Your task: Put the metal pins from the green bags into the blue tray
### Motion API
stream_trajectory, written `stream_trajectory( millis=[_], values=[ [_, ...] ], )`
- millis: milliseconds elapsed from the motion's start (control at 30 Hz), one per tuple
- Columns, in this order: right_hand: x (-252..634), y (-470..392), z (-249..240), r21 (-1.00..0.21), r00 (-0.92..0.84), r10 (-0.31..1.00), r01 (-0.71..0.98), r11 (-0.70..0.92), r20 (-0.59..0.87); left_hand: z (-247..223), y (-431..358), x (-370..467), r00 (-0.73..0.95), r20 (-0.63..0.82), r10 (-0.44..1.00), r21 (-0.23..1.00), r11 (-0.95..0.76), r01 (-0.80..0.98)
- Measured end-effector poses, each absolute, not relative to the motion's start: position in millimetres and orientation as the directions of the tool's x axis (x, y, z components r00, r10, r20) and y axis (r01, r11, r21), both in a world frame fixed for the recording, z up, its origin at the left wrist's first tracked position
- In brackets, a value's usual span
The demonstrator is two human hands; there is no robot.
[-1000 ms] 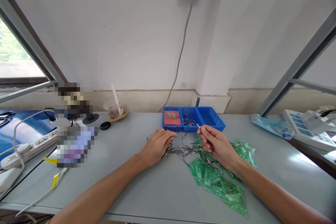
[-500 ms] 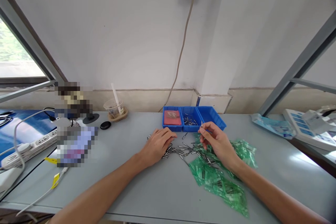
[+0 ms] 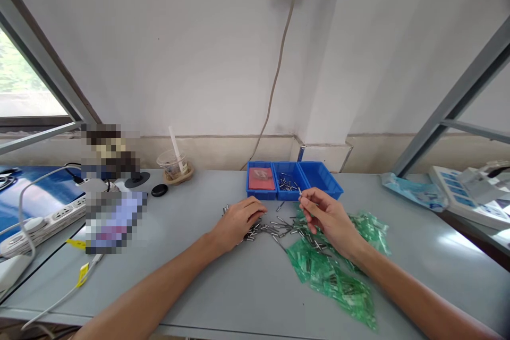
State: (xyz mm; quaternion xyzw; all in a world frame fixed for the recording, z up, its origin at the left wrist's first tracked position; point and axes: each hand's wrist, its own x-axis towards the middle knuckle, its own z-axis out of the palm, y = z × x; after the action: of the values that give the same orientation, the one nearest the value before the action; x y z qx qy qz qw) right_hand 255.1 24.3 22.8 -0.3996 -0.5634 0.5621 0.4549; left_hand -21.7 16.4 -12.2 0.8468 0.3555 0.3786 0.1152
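My right hand (image 3: 324,215) pinches a thin metal pin (image 3: 300,190) between thumb and fingertips, close to the front edge of the middle blue bin (image 3: 290,167). More such pins (image 3: 287,185) lie in that bin. On the left, my left hand (image 3: 241,220) rests with curled fingers over the near pile; whatever its fingertips hold is hidden. Between the hands, a loose heap of shiny metal pins (image 3: 274,228) spreads across the grey table (image 3: 207,292). Under and beside my right hand lie crumpled green plastic bags (image 3: 338,281), some with pins inside.
The left blue bin (image 3: 262,195) holds a red packet (image 3: 261,178); the right blue bin (image 3: 322,178) stands beside the middle one. A plastic cup with a straw (image 3: 173,164), a black round lid (image 3: 160,190) and power strips (image 3: 43,228) are to the left. A blue-white packet (image 3: 414,191) lies right.
My right hand has shifted slightly left, and the pin in its fingertips now shows more clearly by the middle bin. My left hand has barely moved.
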Motion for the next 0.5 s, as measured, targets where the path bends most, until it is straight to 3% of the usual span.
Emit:
stream_trajectory(
  millis=[100, 233, 500],
  values=[
    [256.5, 26.7, 24.7, -0.969, -0.325, 0.945, -0.226, -0.095, -0.017, -13.1, 17.6, -22.5, 0.469, 0.564, 0.68, 0.444, -0.728, 0.522],
    [259.2, 30.7, 26.0, -0.928, -0.372, 0.927, -0.324, -0.185, -0.055, -15.5, 19.0, -23.7, 0.473, 0.565, 0.676, 0.434, -0.731, 0.526],
    [257.6, 26.4, 25.7, -0.957, -0.336, 0.941, -0.262, -0.123, -0.029, -13.6, 17.6, -22.9, 0.447, 0.547, 0.708, 0.472, -0.701, 0.534]
  ],
)
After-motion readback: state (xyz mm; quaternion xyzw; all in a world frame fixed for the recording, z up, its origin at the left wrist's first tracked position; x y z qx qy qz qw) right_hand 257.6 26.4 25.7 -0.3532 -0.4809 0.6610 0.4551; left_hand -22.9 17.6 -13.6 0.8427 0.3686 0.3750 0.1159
